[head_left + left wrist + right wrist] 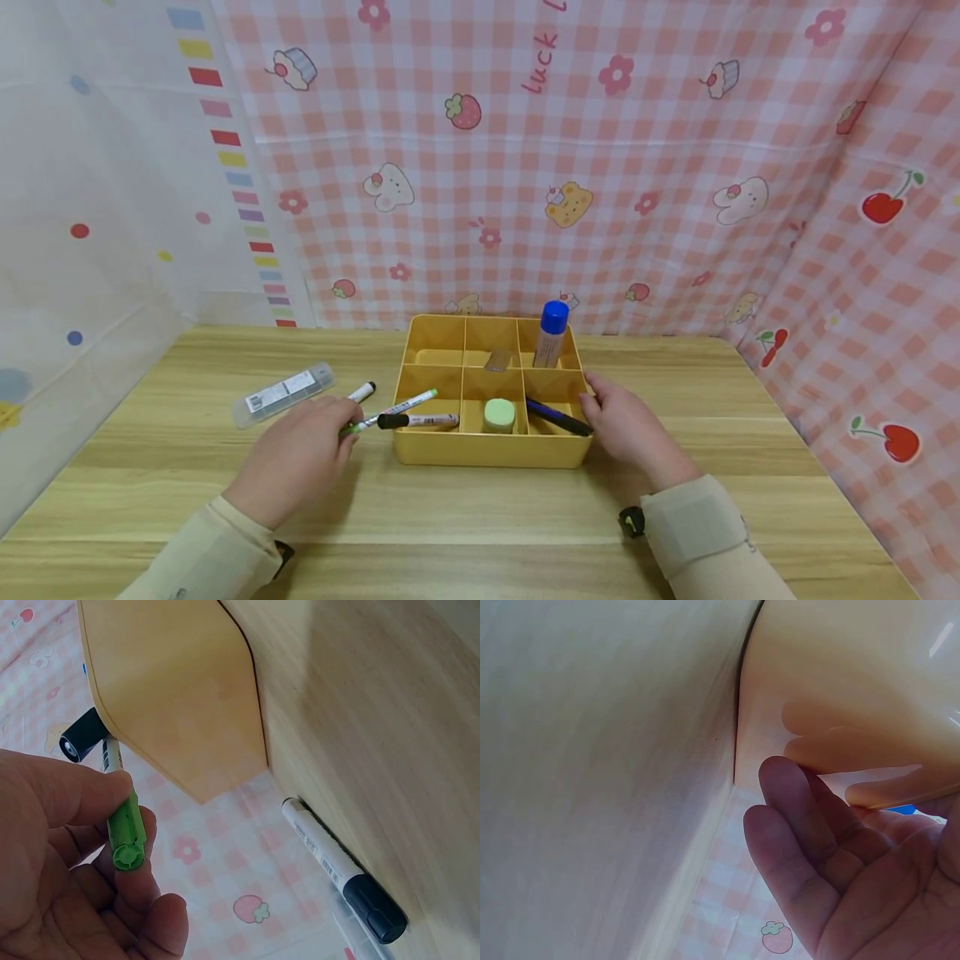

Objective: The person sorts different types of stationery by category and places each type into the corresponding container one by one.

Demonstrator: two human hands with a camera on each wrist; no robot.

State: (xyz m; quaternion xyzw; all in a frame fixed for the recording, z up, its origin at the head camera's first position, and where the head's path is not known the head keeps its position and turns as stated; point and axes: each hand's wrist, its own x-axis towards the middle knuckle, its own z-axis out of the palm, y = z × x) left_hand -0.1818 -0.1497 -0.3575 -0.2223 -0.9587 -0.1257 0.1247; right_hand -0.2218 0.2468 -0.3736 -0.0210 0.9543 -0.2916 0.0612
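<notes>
My left hand (303,450) pinches a white pen with green ends (127,832) between thumb and fingers. The pen slants toward the front left compartment of a yellow divided organizer box (487,451). A black-capped marker (420,421) leans in that compartment, its cap jutting over the left rim. At the box's right wall, my right hand (626,421) grips with the thumb at the rim and fingers along the outside (840,855). The front middle compartment holds a pale green rounded block (499,415); the front right one holds dark pens (557,417).
Another black-capped white marker (341,870) lies on the table left of the box. Behind my left hand is a clear plastic case (283,394) with a white label. A blue-capped glue stick (551,333) stands back right; a small brownish piece (498,359) sits back middle.
</notes>
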